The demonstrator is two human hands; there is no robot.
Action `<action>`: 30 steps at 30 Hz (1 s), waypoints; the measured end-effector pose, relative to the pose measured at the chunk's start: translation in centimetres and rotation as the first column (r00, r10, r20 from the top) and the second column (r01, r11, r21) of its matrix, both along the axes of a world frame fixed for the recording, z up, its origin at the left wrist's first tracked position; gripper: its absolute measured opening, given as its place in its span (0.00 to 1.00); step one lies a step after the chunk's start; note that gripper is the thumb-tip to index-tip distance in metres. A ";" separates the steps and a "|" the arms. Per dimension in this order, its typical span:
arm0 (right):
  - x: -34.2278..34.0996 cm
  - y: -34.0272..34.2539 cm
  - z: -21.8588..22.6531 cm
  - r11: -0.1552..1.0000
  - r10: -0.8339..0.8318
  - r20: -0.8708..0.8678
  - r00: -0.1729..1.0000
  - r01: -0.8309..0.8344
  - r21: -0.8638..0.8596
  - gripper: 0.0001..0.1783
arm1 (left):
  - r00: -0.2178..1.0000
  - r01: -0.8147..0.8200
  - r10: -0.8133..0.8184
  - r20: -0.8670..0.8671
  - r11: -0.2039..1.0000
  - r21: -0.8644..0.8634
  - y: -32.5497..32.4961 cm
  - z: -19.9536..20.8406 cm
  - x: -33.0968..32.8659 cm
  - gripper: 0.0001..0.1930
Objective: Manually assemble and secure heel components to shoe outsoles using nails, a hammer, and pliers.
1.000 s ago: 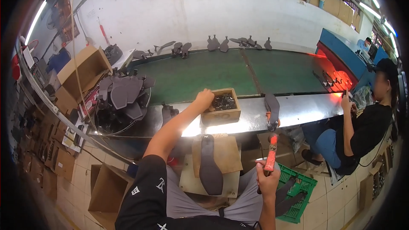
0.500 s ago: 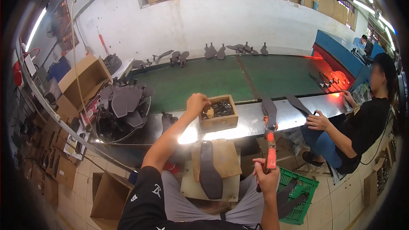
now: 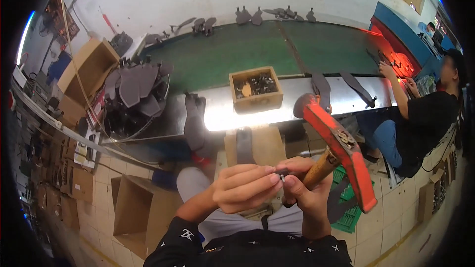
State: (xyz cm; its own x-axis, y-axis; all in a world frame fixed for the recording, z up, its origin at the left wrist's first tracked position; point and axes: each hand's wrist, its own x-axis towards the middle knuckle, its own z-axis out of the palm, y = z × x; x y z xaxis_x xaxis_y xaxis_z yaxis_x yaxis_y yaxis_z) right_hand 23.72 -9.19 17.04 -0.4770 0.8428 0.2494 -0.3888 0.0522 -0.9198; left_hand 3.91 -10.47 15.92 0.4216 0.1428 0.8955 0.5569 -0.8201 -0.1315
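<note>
My left hand (image 3: 245,188) pinches a small dark piece with a shiny metal pin (image 3: 282,173) between thumb and fingers. My right hand (image 3: 314,193) grips a hammer (image 3: 346,143) with a red head and wooden handle, and its thumb and forefinger also meet the small piece. Behind the hands, a dark grey shoe sole (image 3: 245,142) lies on a brown cardboard sheet (image 3: 269,143) over a block at my lap; its near part is hidden. On the bench ahead stands a wooden box (image 3: 257,103) of small dark and metal parts (image 3: 262,84).
A metal-edged bench (image 3: 217,113) borders a green conveyor belt (image 3: 222,59). Dark soles fill a basket (image 3: 136,89) at left; another sole (image 3: 195,123) overhangs the bench edge. A co-worker (image 3: 425,109) sits at right. A cardboard carton (image 3: 141,212) and green crate (image 3: 349,217) flank me.
My left hand has moved from the wooden box to meet my right hand, with a small piece in it. The hammer has come up closer. The co-worker's hand now reaches over the belt.
</note>
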 end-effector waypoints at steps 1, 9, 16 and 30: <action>-0.2 -0.2 -0.4 1.000 -0.001 0.013 1.000 0.001 -0.011 0.13 | 0.994 0.061 -0.055 0.092 0.996 -0.060 0.0 0.0 0.0 0.15; -1.2 -0.6 -2.9 0.999 -0.036 -0.136 0.990 0.039 0.020 0.09 | 0.839 0.358 -0.036 0.542 0.787 -0.503 -1.5 -1.5 0.7 0.20; -1.6 -0.9 -3.4 0.982 -0.012 -0.143 0.990 -0.016 -0.188 0.10 | 0.897 0.104 0.110 0.428 0.889 -0.446 -2.6 -3.1 0.5 0.22; -2.1 0.8 -4.9 0.981 -0.013 0.110 0.994 0.034 -0.190 0.11 | 0.863 0.054 0.221 0.455 0.854 -0.518 -2.0 -6.5 0.1 0.16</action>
